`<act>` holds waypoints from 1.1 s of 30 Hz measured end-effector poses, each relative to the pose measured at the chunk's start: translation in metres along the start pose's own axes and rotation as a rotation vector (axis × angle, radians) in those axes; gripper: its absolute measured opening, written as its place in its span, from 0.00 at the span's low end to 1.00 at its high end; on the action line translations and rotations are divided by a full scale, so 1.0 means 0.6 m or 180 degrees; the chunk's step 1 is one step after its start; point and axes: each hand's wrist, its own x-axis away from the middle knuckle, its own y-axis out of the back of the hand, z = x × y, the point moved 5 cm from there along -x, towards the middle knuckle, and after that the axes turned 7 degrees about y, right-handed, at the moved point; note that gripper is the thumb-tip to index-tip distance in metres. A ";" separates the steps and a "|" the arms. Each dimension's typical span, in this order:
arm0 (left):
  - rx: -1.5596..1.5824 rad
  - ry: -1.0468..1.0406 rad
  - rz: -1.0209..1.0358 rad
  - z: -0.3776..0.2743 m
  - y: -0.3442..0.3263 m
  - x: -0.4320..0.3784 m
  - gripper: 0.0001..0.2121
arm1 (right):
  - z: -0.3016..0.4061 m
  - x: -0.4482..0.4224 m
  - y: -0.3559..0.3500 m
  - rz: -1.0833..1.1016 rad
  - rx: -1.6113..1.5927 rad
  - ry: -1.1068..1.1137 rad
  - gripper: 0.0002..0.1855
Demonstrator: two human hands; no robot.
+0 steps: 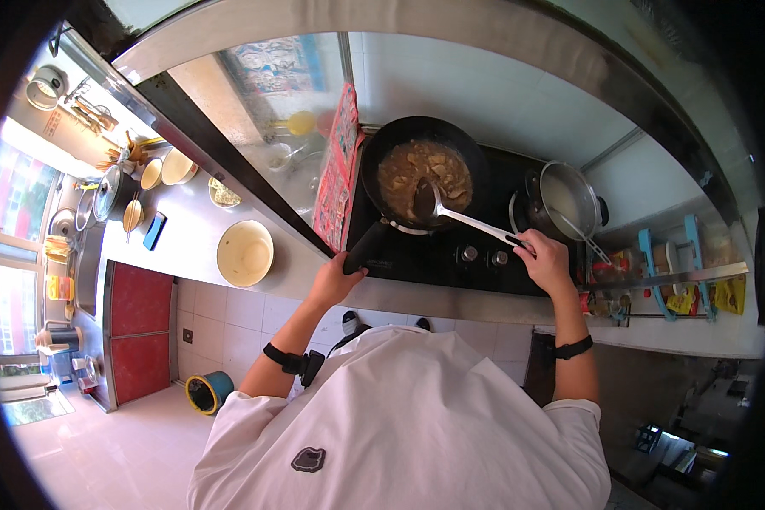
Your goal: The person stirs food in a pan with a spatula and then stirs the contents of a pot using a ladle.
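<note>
A black wok [371, 137] sits on the left burner of a black gas cooktop [443, 258]. Brown stew with pale chunks [421, 159] fills its bottom. My left hand [336, 279] grips the wok's dark handle [368, 245], which points towards me. In my right hand [542, 258] is the black-tipped handle of a long metal ladle [475, 224]. The ladle's bowl dips into the stew near the middle of the wok. To the right, a pot [590, 210] holds pale liquid, and a slotted metal spoon [580, 234] leans in it with its handle over the rim.
A red patterned splash guard [338, 178] stands close left of the wok. A large cream bowl [245, 253] is near the left counter's edge, with a phone [155, 231] beyond it. Seasoning packets [679, 298] fill a rack at right. A bin [210, 392] stands on the floor.
</note>
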 end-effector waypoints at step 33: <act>0.0144 0.0023 0.0025 0.000 0.000 0.000 0.24 | -0.011 0.030 0.037 -0.0171 -0.0271 -0.0660 0.12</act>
